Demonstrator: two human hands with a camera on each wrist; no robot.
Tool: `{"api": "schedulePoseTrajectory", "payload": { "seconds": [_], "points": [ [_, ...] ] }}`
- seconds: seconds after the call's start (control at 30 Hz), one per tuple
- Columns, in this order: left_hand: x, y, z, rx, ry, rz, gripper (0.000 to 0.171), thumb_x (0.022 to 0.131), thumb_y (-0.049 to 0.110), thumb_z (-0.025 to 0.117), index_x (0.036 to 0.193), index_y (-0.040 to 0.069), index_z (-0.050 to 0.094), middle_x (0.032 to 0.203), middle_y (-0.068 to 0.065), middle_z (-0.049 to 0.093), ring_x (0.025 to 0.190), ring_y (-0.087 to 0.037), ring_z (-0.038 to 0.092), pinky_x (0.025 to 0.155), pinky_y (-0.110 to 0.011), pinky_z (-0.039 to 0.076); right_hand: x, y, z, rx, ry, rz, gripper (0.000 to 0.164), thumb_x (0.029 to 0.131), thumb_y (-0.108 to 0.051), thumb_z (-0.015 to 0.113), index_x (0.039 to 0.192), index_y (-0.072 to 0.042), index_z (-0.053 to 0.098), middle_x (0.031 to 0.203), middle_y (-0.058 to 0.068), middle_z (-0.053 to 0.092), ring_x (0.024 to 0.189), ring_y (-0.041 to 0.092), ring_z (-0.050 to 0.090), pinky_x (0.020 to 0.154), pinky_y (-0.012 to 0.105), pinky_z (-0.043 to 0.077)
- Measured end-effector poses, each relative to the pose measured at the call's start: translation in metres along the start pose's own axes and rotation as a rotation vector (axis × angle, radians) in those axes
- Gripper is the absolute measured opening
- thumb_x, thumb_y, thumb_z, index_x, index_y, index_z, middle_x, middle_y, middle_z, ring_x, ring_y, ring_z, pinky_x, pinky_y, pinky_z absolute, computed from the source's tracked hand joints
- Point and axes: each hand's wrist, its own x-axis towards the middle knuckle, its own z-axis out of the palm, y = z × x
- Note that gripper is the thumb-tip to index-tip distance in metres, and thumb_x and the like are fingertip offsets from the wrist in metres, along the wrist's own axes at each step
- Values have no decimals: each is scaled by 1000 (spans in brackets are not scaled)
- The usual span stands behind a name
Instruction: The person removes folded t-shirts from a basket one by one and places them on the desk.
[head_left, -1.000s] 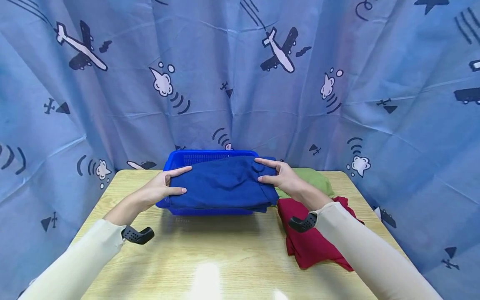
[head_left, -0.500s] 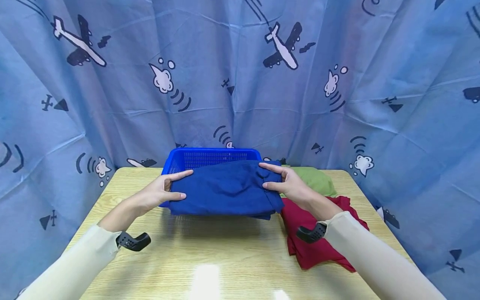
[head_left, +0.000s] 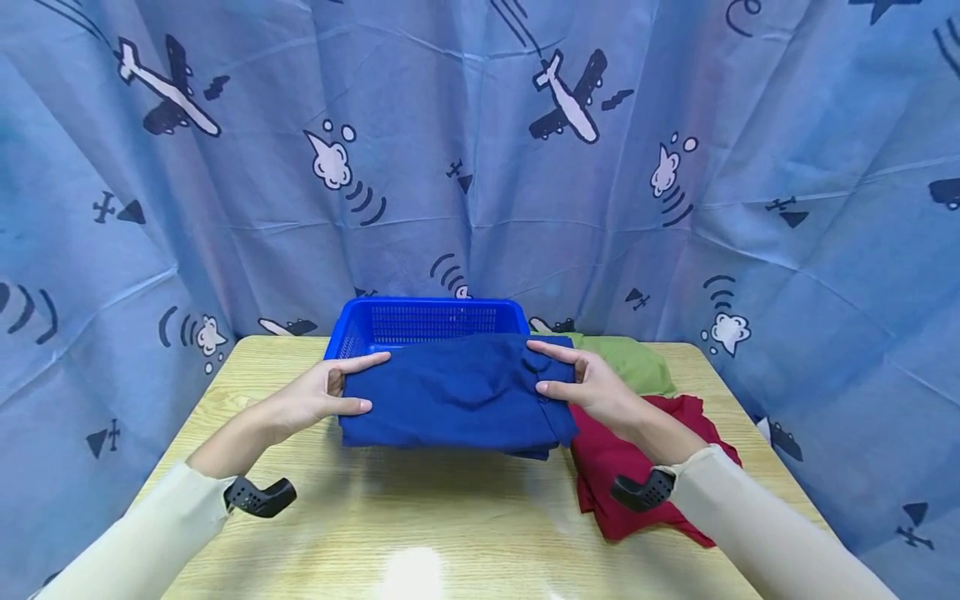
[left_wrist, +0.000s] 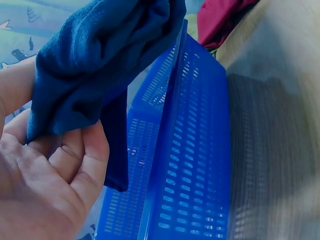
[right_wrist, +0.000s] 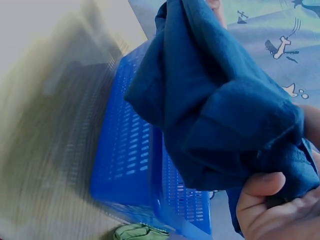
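A folded dark blue garment (head_left: 457,396) hangs spread between my two hands, above the table and overlapping the front of a blue plastic basket (head_left: 435,303) in the head view. My left hand (head_left: 318,393) pinches its left end, thumb on the near side. At the right end, my right hand (head_left: 596,387) grips it with the thumb and index finger on top and the other fingers hidden. In the left wrist view, loose folds of the garment (left_wrist: 95,65) droop beside the basket's slotted wall (left_wrist: 195,150). The right wrist view shows the right thumb (right_wrist: 265,185) pressed on the cloth.
Right of the basket lies a green cloth (head_left: 630,362), with a crumpled red cloth (head_left: 637,475) nearer to me. All stand on a wooden table (head_left: 322,533), backed by a blue airplane-patterned curtain (head_left: 405,100).
Both hands have drawn the blue garment toward me and slightly lower in the head view. More of the basket's inside and back wall now shows behind it. The grip is unchanged.
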Motion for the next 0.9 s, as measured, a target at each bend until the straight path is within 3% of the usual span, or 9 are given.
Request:
{"api": "schedulePoseTrajectory", "payload": {
  "seconds": [0.13,0.2,0.33,0.43,0.5,0.57,0.67,0.73,0.9],
  "points": [
    [-5,3,3,4,-13,-7,71,96,15,69,158,14,36,121,-4,58,54,-3,32,84,-18,43,-9,2,2,-17,-7,-6,64,99,-16,65,157,-16,38,163,14,35,127,8,60,96,24,55],
    [-8,3,4,-18,-34,4,70,96,14,69,158,11,36,96,8,61,57,0,40,81,-16,46,-14,2,3,-39,-2,-4,64,99,-19,65,157,-17,39,164,13,33,132,16,58,97,24,55],
    [-11,3,9,-99,-106,30,71,97,9,66,158,4,31,116,-11,71,89,4,65,87,-16,53,-24,4,5,-64,-10,1,63,99,-20,66,157,-18,40,165,14,32,141,35,49,99,26,54],
    [-14,2,13,-136,-150,35,71,97,8,65,159,2,29,152,-26,46,118,-2,62,98,-20,52,-31,6,6,-63,-28,8,64,99,-20,65,157,-17,39,163,16,34,141,38,48,99,27,55],
    [-17,1,16,-131,-167,24,71,97,9,66,158,2,30,147,-23,53,113,-2,62,95,-20,52,-34,9,7,-58,-41,13,64,99,-20,65,157,-16,39,162,19,36,137,35,53,98,28,56],
    [-19,0,18,-93,-169,-2,70,97,12,67,157,4,34,114,-11,72,89,0,64,81,-16,51,-38,13,8,-52,-58,20,64,100,-19,64,158,-14,38,159,22,40,133,32,57,97,29,56],
    [-22,-3,20,-31,-178,-28,68,95,15,70,156,6,39,63,10,48,57,-2,44,57,-18,38,-44,21,9,-42,-85,31,64,100,-19,63,158,-11,36,156,26,42,129,24,62,97,30,57],
    [-22,-4,23,3,-180,-40,68,94,17,71,154,7,42,58,10,26,50,-5,29,51,-24,28,-47,26,10,-38,-96,37,64,101,-19,63,158,-9,36,155,27,43,127,21,63,97,30,57],
    [-21,-10,30,-4,-213,-50,68,93,15,72,154,7,42,58,10,25,50,-7,29,52,-22,29,-55,36,11,-51,-93,39,63,100,-18,63,157,-8,38,157,28,39,127,21,62,96,27,56]
  ]
}}
